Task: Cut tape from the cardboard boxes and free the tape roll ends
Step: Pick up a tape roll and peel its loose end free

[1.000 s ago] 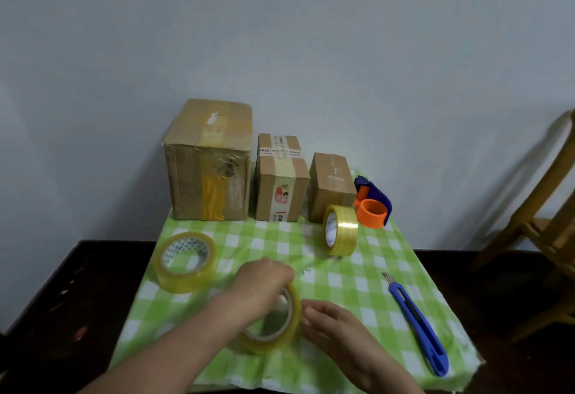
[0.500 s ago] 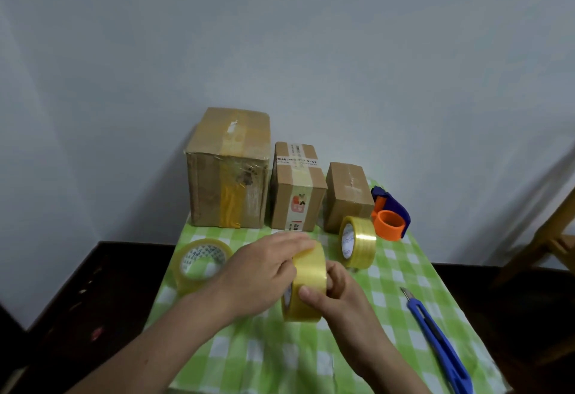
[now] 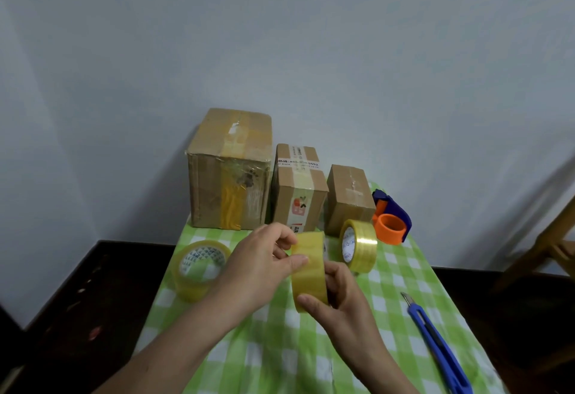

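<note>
Both hands hold one yellow roll on its edge in the air, above the middle of the bench (image 3: 413,272), which is covered by a green checked cloth (image 3: 273,359). The left hand (image 3: 258,266) comes in from the left and pinches the held roll (image 3: 309,269) near its top: its thumb lies across the outer band and its fingers (image 3: 280,233) curl over the upper rim. The right hand (image 3: 345,303) grips the roll from below and from the right, with its thumb pressed on the lower band and its fingers (image 3: 334,272) curled round the far side. No loose tape end can be made out on the roll. A flat roll (image 3: 199,266) lies on the cloth to the left, partly behind the left wrist. An upright roll (image 3: 359,246) stands on edge just right of the hands, in front of the small box (image 3: 350,197). Three taped boxes stand in a row at the back against the wall (image 3: 280,36): the big box (image 3: 230,172) on the left, the middle box (image 3: 300,191) beside it, and the small box on the right. An orange and blue dispenser (image 3: 392,219) sits right of the small box. A blue knife (image 3: 435,340) lies on the cloth to the right, apart from the hands, with its blade tip pointing away. Part of a wooden chair (image 3: 557,238) shows at the right edge.
</note>
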